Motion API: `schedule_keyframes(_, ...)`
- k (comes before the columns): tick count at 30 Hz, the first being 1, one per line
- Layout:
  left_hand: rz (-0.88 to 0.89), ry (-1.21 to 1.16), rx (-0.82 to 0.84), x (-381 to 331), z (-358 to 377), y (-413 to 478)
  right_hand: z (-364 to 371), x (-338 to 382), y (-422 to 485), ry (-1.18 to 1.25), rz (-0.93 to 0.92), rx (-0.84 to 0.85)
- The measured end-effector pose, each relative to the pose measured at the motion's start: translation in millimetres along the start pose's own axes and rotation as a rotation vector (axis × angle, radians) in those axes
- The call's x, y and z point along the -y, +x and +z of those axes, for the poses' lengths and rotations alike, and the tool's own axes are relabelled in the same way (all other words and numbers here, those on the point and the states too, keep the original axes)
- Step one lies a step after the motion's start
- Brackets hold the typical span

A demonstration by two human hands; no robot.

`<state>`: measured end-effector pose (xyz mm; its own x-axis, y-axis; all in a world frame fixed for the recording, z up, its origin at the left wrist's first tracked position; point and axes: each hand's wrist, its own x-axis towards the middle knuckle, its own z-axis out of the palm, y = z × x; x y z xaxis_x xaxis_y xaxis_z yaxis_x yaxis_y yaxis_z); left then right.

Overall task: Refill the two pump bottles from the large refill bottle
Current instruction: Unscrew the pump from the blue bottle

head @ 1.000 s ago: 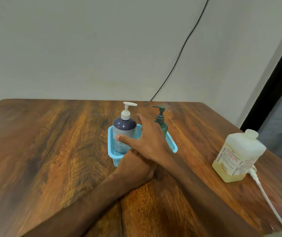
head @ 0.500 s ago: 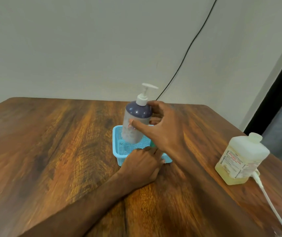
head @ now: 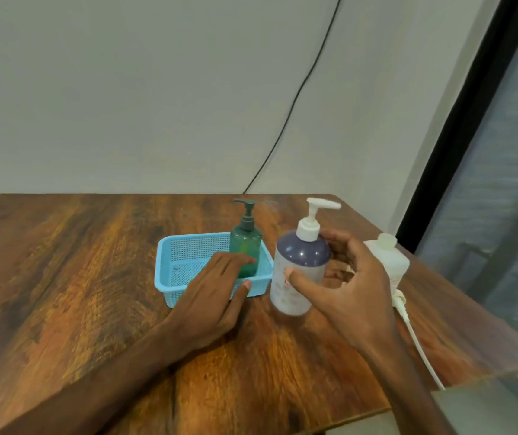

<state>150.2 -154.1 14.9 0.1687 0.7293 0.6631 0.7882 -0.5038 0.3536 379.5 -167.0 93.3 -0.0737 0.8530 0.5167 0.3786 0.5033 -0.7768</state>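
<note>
Your right hand (head: 345, 287) has the white-pumped bottle (head: 301, 271) out of the blue basket (head: 170, 262) now. Half a second ago it hung over the mesh floor; now it sits off the basket's right end, above the wooden table (head: 63, 277), between the basket and the large refill bottle (head: 388, 260). Your thumb is across its front and your fingers are wrapped round the back, so it's a firm hold, with the bottle tilted a little. Its base is blurred, so I cannot tell whether it touches the wood. Your left hand (head: 217, 290) has changed too: before, it was bunched at the near wall; now the fingers lie long and flat over the near rim, reaching in towards the green pump bottle (head: 245, 246), with the thumb against the outside of the wall and nothing grasped. The green bottle, hidden behind your right hand a moment ago, stands upright in plain view at the basket's right end. The refill bottle stands capped behind your right hand, near the table's right edge, with a white cable (head: 417, 340) trailing from beside it towards you.
</note>
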Motion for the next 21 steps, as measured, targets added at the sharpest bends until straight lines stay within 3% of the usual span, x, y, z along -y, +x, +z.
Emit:
schedule_keyframes(9,-0.096,-0.414,-0.073,-66,1,16,-1,-49,-33,-0.043,0.096,0.091)
schedule_keyframes(14,-0.105,-0.486,0.045,-82,11,37,3,-62,-34,0.051,0.147,0.137)
schedule_keyframes(21,-0.121,-0.646,0.341,-75,-3,60,10,-76,-30,0.145,0.185,0.242)
